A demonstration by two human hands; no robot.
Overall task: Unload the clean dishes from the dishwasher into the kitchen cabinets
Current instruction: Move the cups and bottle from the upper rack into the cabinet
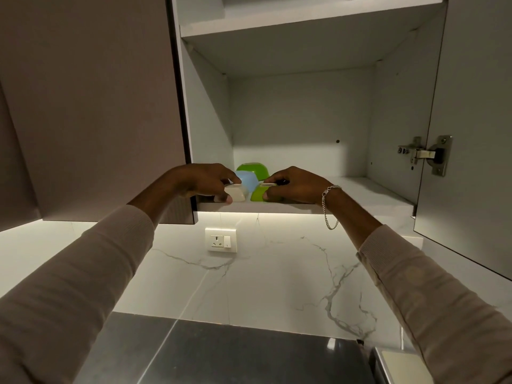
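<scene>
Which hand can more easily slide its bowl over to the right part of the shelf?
The right hand. Its fingers pinch the front green bowl nearest that part of the shelf; the left hand, gripping the white bowl, would probably have to cross over it.

The cream bowl (pixel 236 194), pale blue bowl (pixel 248 180), front green bowl (pixel 256 195) and rear green bowl (pixel 252 168) are plain; the cabinet shelf (pixel 360 189) is white, the cabinet door (pixel 88 106) taupe, the backsplash (pixel 277 273) white with grey veining, the countertop (pixel 221 356) dark grey, the sleeves (pixel 83 273) beige
</scene>
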